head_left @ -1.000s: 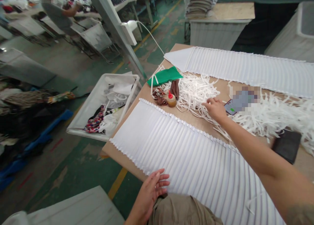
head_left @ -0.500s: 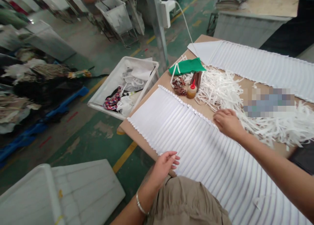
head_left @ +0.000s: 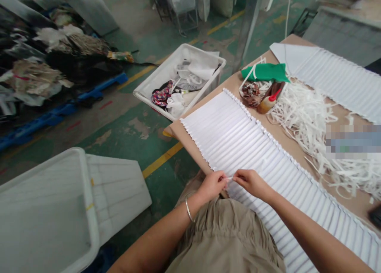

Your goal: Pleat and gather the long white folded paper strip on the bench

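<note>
A long row of overlapping white fabric pieces lies along the near side of the brown table. My left hand and my right hand meet at the row's near edge. Both pinch a thin white strip stretched between their fingertips. A heap of loose white strips lies further back on the table, to the right of the hands.
A small glue bottle with a red cap, brown patterned scraps and a green cloth sit at the table's far left. A second white row lies behind. A white bin of scraps stands on the floor; another white bin is near left.
My right hand left the strip heap and came back to the near edge. My left hand rose to meet it, and both now pinch a strip. The view swung left and down.
</note>
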`<state>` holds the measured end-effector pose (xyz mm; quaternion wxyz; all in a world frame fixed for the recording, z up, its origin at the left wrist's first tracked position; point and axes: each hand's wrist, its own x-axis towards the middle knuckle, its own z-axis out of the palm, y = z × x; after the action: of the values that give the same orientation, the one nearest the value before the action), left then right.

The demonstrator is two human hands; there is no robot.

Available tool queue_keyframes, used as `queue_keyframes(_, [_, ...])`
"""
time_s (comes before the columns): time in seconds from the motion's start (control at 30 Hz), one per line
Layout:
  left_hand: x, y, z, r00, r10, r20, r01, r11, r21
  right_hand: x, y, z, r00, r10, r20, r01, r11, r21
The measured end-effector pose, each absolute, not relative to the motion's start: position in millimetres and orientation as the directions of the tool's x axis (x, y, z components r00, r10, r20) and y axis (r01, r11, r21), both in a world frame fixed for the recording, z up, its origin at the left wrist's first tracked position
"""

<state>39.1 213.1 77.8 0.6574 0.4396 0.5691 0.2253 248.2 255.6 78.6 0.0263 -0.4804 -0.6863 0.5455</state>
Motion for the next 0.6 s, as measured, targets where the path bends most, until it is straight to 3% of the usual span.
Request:
queue_keyframes(0.17, [4, 209, 56, 0.153, 0.783, -0.604, 0.066, 0.601, 0.796, 259, 299, 67, -0.516, 0.688, -0.511, 0.637, -0.091, -0.766])
queue_keyframes(0.4, [-29, 230, 20, -0.113, 0.789, -0.604, -0.051, 0.602, 0.797, 300, 404, 53, -0.406, 0.785, -0.469, 0.8, 0.057, -0.597])
queue_keyframes(0.6, [-30, 265, -10, -0.294, 0.77, -0.566, -0.027, 0.586, 0.81, 295, 471, 37, -0.285, 0.853, -0.438, 0.885, 0.059, -0.461])
